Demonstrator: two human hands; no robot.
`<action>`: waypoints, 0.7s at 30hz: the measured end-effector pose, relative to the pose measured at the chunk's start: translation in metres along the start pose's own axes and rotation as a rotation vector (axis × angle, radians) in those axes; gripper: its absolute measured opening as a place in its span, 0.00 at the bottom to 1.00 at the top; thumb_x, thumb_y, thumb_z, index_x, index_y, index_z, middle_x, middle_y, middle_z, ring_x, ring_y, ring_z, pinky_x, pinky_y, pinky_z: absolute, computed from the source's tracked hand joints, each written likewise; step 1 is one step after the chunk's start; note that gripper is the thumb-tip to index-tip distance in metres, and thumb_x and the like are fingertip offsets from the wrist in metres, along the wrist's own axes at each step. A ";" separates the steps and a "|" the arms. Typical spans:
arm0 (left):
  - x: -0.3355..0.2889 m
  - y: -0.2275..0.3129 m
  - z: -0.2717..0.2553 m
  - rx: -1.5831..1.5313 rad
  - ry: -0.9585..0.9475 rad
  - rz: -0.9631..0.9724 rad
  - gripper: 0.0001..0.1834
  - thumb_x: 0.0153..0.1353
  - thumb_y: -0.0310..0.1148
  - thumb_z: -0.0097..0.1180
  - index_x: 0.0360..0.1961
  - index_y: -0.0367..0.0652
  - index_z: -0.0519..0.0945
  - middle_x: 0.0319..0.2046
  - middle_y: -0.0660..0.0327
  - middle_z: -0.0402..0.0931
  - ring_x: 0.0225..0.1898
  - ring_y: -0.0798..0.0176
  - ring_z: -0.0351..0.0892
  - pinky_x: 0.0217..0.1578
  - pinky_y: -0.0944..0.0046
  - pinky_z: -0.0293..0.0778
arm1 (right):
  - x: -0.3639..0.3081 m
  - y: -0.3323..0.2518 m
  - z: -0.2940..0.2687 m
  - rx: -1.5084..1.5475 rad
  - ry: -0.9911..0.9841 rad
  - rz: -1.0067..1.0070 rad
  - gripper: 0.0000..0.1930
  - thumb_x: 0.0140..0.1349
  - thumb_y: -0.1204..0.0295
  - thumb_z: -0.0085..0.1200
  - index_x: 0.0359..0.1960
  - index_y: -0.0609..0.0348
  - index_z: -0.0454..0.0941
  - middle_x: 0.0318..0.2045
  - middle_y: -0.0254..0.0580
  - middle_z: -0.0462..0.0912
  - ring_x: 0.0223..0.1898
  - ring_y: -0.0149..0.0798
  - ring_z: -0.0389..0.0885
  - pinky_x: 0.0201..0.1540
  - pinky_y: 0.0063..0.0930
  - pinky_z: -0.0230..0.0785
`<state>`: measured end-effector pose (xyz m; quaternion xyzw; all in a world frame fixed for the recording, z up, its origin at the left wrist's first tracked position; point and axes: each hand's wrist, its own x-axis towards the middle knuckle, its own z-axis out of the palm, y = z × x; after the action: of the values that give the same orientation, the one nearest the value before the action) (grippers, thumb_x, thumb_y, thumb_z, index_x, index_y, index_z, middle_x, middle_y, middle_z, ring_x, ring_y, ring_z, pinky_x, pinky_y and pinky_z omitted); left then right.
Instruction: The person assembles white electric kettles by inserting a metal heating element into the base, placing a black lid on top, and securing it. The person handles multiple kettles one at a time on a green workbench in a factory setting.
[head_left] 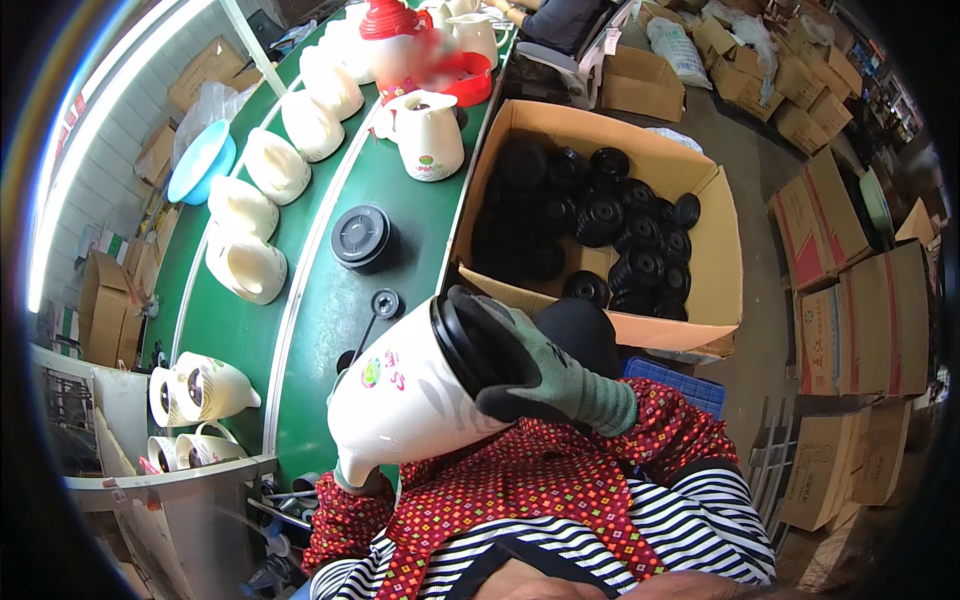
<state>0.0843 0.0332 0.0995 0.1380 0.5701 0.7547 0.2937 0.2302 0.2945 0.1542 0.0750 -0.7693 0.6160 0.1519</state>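
Note:
A white vacuum jug point(400, 385) lies tilted across my lap, its spout end toward the lower left and a black round base point(462, 345) at its upper right end. My gloved right hand point(530, 365) wraps its fingers and thumb around that base. At the spout end, my gloved left hand point(362, 482) supports the jug from below; its fingers are mostly hidden behind the body. On the green table just beyond stand a black round part point(362, 238) and a small black knob-like piece point(386, 303) on a thin rod.
To the right, a cardboard box point(715, 245) holds several black round bases. White jug shells point(278, 165) line the green table point(320, 285); another white jug point(428, 140) stands farther off near a red basket point(470, 82). A co-worker's arm point(510, 12) shows at the far end.

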 end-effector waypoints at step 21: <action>-0.005 -0.022 0.006 -0.160 -0.036 -0.099 0.10 0.67 0.28 0.60 0.45 0.32 0.84 0.52 0.48 0.85 0.49 0.53 0.88 0.50 0.54 0.85 | -0.006 0.019 0.009 -0.096 0.109 -0.062 0.52 0.60 0.39 0.66 0.79 0.59 0.63 0.73 0.60 0.63 0.74 0.59 0.61 0.77 0.52 0.50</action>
<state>0.0976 0.0393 0.0818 0.0993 0.5086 0.7798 0.3512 0.2291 0.2891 0.1332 0.0577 -0.7857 0.5768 0.2159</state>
